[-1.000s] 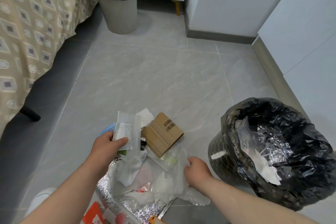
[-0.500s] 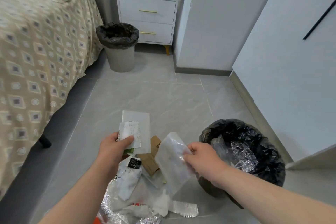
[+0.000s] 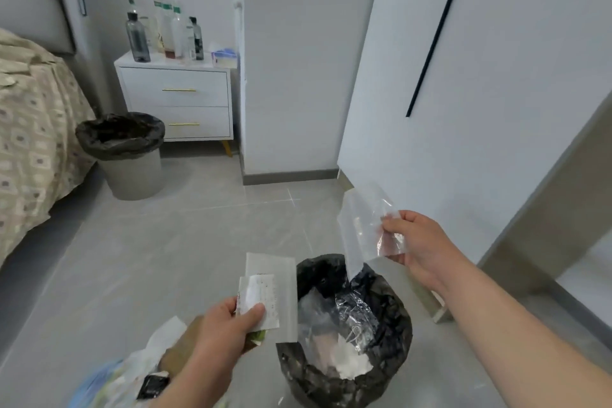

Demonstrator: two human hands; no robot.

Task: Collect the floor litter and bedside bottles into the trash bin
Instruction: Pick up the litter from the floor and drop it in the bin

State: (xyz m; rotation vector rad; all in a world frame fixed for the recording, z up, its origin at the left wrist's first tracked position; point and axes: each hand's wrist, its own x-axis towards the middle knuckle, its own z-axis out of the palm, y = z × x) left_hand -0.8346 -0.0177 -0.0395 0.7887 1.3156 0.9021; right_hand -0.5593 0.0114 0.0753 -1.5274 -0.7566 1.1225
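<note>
My left hand (image 3: 225,325) grips a white receipt with a larger paper wrapper (image 3: 270,291) behind it, held just left of the near trash bin's rim. That trash bin (image 3: 390,371), lined with a black bag, stands in front of me and holds clear plastic and white paper. My right hand (image 3: 417,242) pinches a clear plastic bag (image 3: 361,228) that hangs above the bin's far edge. A heap of floor litter (image 3: 139,371) lies at the lower left, partly hidden by my left arm. Several bottles (image 3: 165,33) stand on the white bedside table (image 3: 178,99).
A second, grey bin (image 3: 132,169) with a black liner stands between the bed (image 3: 29,129) and the bedside table. White cabinet walls rise on the right, and a slanted board (image 3: 530,225) leans at the right near the bin. A tissue box (image 3: 223,56) sits beside the bottles.
Both hands have lifted off the litter heap and swung right toward the near bin. My right hand carried the clear plastic bag up over it. The view has tilted upward.
</note>
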